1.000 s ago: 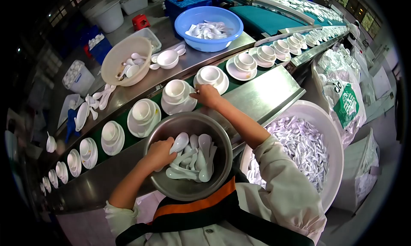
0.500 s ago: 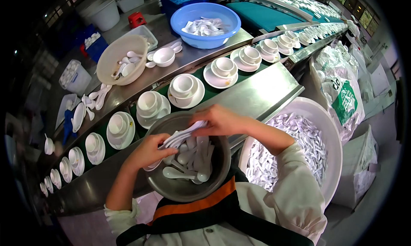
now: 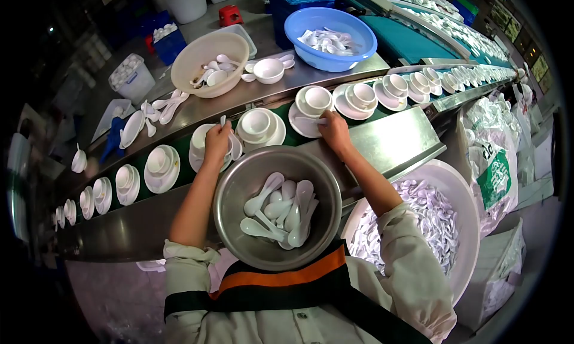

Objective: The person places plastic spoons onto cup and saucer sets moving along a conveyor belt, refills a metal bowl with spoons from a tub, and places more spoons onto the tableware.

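My left hand (image 3: 217,142) is closed around white spoons, with a handle poking up above the fist and spoon bowls showing beside it. It is over a cup-and-saucer set on the conveyor (image 3: 292,136). My right hand (image 3: 336,131) pinches a white spoon (image 3: 321,121) at the saucer (image 3: 305,126) of another set; part of that spoon is hidden by the fingers. Between my forearms, close to my body, a steel bowl (image 3: 327,191) holds several loose white spoons (image 3: 258,200).
More cup-and-saucer sets (image 3: 161,164) line the conveyor both ways. Beyond it stand a beige basin (image 3: 185,75) and a blue basin (image 3: 335,21), both with spoons. A large tub (image 3: 469,236) full of spoons is at my right, below a metal ledge (image 3: 400,140) and beside a plastic sack (image 3: 490,164).
My hands have parted from a shared bunch of spoons above the steel bowl and reached forward to two separate sets. The view has shifted, so the scene sits differently.
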`<state>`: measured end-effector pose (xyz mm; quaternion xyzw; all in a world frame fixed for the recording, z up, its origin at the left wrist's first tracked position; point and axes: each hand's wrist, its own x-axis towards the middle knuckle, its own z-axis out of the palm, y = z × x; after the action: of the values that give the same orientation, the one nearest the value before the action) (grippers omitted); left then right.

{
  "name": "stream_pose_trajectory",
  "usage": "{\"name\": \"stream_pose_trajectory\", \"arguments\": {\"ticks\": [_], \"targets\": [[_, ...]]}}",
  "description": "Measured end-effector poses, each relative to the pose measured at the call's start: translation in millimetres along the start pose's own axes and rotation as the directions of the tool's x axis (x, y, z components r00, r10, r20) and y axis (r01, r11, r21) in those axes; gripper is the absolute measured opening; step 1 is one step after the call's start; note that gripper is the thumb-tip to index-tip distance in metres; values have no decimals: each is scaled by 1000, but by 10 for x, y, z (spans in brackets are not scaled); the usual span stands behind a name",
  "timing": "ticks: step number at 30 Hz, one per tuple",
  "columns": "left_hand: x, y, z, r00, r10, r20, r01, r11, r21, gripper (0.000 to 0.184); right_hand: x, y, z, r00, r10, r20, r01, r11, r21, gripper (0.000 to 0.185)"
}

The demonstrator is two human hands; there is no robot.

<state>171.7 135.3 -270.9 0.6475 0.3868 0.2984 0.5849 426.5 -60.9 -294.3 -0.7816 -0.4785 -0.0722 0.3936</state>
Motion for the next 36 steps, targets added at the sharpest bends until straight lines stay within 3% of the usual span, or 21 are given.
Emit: {"name": "stream_pose_trajectory", "arguments": {"ticks": [2, 4, 7, 10, 11, 13, 14, 17, 19, 20, 21, 25, 27, 28, 29, 31, 32, 33, 34, 35, 36], "targets": [[49, -163, -74, 985, 54, -164, -24, 983, 183, 23, -12, -136, -87, 1000, -17, 23, 16, 998, 64, 20], [-3, -268, -144, 977, 87, -197, -34, 966, 256, 21, -48, -213, -164, 998, -34, 51, 27, 992, 125, 19], [0, -513, -262, 956, 184, -229, -67, 895, 440, 19, -119, -170, -338, 998, -1, -63, 13, 982, 189, 17], [28, -649, -285, 916, 309, -255, -77, 761, 644, 22, -130, 128, -302, 986, 21, -163, -32, 997, -63, 16], [46, -686, -299, 917, 309, -253, -80, 762, 643, 22, -130, 182, -262, 986, 22, -164, -34, 997, -66, 16], [69, -690, -311, 935, 157, -319, 35, 852, 523, 22, -127, 221, -219, 990, -109, -90, 79, 954, -289, 16], [130, -791, -377, 961, 82, -266, 43, 901, 432, 23, -116, 236, -179, 982, -173, -77, 137, 930, -342, 17], [202, -935, -561, 955, -3, -297, 95, 950, 297, 23, -126, 223, -142, 991, -136, -16, 128, 963, -236, 19], [121, -919, -755, 945, 85, -315, 71, 889, 453, 20, -151, 16, -337, 998, -29, 54, 39, 980, -197, 19], [100, -964, -884, 944, 104, -314, 10, 939, 343, 18, -157, -25, -441, 997, -72, -20, 68, 983, -170, 20], [-8, -856, -962, 923, 201, -328, -37, 896, 443, 16, -151, -10, -516, 988, -113, -101, 98, 984, -149, 20], [-252, -218, -902, 915, 272, -299, -166, 927, 338, 21, -36, 524, -449, 996, -29, -89, -7, 924, -383, 16], [-276, 186, -611, 905, 368, -214, -330, 924, 194, 22, 21, 757, -258, 998, 21, 51, 8, 859, -511, 19], [-328, 403, -427, 892, 411, -189, -366, 901, 232, 23, 53, 769, -189, 998, 37, 60, 2, 837, -547, 18], [-476, 706, -225, 898, 424, -118, -381, 883, 274, 24, 69, 693, -224, 998, -33, 56, 58, 834, -548, 20], [-591, 978, 68, 948, 317, 28, -318, 934, 161, 24, 98, 363, -300, 987, 96, 132, -4, 822, -569, 26], [-603, 1044, 204, 964, 223, 144, -225, 974, -2, 24, 87, 166, -369, 987, 48, 152, 37, 859, -511, 26], [-614, 1084, 327, 953, 138, 270, -100, 984, -149, 24, 68, -60, -452, 991, -121, 57, 134, 927, -350, 26], [-600, 1080, 462, 937, 124, 328, -63, 980, -189, 25, 54, -376, -611, 988, -59, 142, 68, 996, -59, 29], [-574, 1048, 595, 915, 109, 388, -22, 975, -222, 27, 31, -469, -604, 980, -87, 177, 9, 915, 403, 29], [-542, 1000, 717, 900, 121, 419, -7, 965, -262, 27, -2, -629, -639, 965, -32, 262, -142, 774, 618, 26]]}}
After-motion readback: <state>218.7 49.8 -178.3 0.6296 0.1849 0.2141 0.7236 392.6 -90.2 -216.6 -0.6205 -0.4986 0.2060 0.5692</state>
